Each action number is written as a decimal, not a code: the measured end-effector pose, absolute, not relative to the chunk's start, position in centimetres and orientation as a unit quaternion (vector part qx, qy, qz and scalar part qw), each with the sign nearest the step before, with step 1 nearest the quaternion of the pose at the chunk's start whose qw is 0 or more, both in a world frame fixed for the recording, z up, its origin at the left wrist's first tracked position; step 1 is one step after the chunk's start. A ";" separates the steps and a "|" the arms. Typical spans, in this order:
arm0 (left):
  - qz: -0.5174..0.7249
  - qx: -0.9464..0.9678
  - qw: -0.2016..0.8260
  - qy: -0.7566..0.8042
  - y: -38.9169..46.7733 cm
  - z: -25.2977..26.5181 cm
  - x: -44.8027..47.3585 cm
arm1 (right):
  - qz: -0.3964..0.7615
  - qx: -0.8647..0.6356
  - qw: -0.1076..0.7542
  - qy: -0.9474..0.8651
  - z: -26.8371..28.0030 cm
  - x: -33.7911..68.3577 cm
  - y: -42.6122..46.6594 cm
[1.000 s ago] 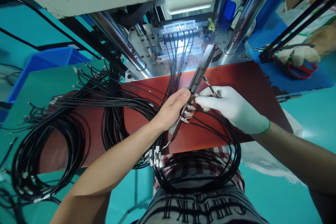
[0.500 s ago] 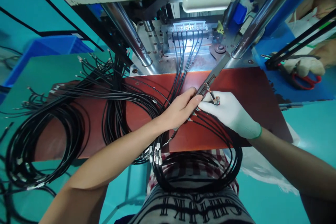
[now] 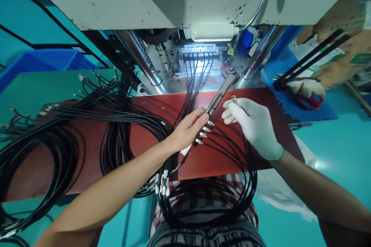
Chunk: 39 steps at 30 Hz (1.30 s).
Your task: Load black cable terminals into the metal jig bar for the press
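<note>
My bare left hand (image 3: 188,128) is wrapped round a long grey metal bar (image 3: 222,93), which slants up and away to the right. Along the bar's near part sit several silver cable connectors (image 3: 203,134), their black cables (image 3: 228,150) trailing right and down into a coil over my lap. My right hand (image 3: 255,125), in a white glove, is to the right of the bar and apart from it. Its thumb and forefinger pinch a cable end with a small metal connector (image 3: 234,99). The rest of that cable is mostly hidden behind the glove.
Ahead stands a press with steel posts (image 3: 262,54) and a lit fixture (image 3: 199,60) with several cables in it. Bundles of black cable (image 3: 116,139) cover the left of the red-brown board (image 3: 191,166). Red-handled scissors (image 3: 311,102) and a glove lie right, on a blue surface.
My right hand has drawn away from the bar to the right, with a connector in its fingers. My left hand keeps hold of the bar. The view has tilted upward.
</note>
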State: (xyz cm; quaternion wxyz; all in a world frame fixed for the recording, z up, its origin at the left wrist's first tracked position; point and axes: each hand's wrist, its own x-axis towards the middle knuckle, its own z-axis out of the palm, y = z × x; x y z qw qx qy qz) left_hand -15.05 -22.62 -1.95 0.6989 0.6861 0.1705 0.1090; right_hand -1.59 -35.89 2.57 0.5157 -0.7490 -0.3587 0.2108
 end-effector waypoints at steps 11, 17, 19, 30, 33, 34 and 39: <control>0.073 0.561 0.805 0.178 -22.8 -1.6 -15.2 | 0.414 -0.642 0.420 -0.489 3.3 -0.4 -34.5; 0.079 0.650 0.741 0.147 -22.6 -1.4 -15.1 | 0.396 -0.643 0.416 -0.506 2.7 -0.3 -34.7; 0.110 0.727 0.664 0.137 -22.5 -1.3 -15.1 | 0.370 -0.650 0.411 -0.520 2.3 -0.4 -34.8; 0.028 0.650 0.739 0.174 -22.8 -2.1 -15.2 | 0.457 -0.614 0.616 -0.184 0.6 4.4 -38.5; 0.023 0.630 0.755 0.183 -22.8 -2.0 -15.3 | 0.409 -0.657 0.611 -0.167 0.2 4.8 -40.9; 0.024 0.625 0.758 0.185 -22.7 -2.0 -15.3 | 0.394 -0.672 0.606 -0.162 0.1 4.8 -41.6; 0.017 0.599 0.774 0.204 -22.8 -1.7 -15.4 | 0.307 -0.714 0.597 -0.197 -0.7 3.9 -44.7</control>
